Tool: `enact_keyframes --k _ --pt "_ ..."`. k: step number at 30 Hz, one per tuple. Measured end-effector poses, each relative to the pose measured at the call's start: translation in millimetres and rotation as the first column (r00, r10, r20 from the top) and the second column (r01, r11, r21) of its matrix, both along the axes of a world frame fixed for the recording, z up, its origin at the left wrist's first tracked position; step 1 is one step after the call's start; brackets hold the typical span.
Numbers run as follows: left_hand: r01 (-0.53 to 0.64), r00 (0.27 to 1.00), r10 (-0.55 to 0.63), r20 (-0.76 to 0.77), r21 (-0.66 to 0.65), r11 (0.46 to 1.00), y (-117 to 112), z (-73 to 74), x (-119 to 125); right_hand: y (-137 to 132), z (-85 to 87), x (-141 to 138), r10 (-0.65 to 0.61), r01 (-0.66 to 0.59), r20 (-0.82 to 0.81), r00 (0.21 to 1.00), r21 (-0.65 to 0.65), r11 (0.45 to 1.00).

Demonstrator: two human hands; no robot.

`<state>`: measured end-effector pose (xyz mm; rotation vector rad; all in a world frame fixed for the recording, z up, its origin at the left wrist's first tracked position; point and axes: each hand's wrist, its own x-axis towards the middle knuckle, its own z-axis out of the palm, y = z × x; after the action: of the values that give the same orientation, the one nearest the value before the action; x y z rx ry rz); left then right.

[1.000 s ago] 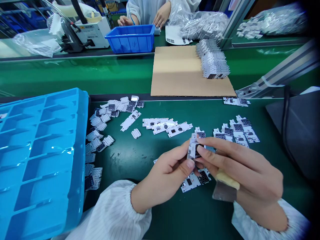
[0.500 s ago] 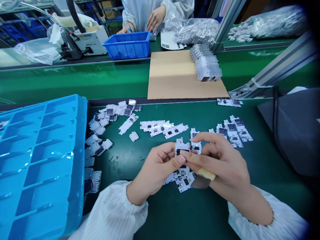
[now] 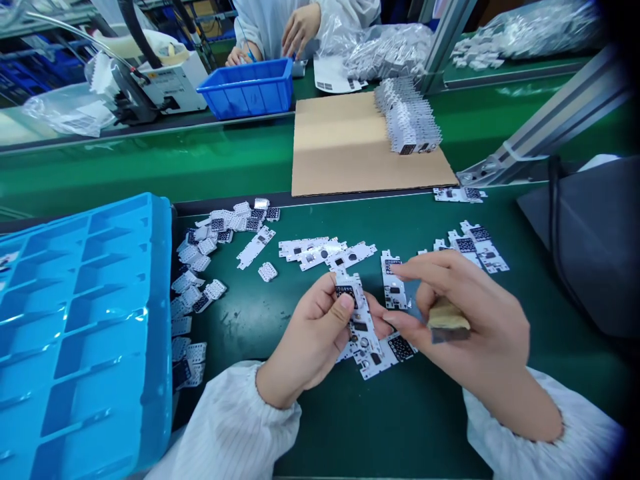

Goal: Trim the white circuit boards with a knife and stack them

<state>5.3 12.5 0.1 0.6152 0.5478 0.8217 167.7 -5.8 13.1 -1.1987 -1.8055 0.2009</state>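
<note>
White circuit strip pinched between thumb and fingers of the left hand, over loose strips on the green mat. Right hand half-open, taped scraper tucked against the palm. Risks: a slack pinch dropping the strip, or the scraper edge nicking it.

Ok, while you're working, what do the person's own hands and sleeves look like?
The left hand and right hand are bare, with no gloves. The left sleeve and right sleeve are white with fine dark pinstripes, and each gathers into an elasticated cuff at the wrist.
</note>
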Motion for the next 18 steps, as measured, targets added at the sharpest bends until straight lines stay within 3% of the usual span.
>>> enact_keyframes --k 6,11,18 --pt "-0.01 0.996 0.013 -0.093 0.031 0.999 0 -0.5 0 3 -3.5 8 0.025 -0.002 0.141 0.99 -0.16 0.987" --pt "0.149 0.986 -0.152 -0.071 -0.047 0.988 -3 -3.8 -2 7 0.9 25 0.054 -0.093 0.439 0.897 0.066 0.993" --pt "0.243 0.969 -0.245 -0.027 -0.078 0.967 -5 -6.8 -2 9 -2.4 39 0.052 -0.161 0.567 0.822 0.144 0.976"
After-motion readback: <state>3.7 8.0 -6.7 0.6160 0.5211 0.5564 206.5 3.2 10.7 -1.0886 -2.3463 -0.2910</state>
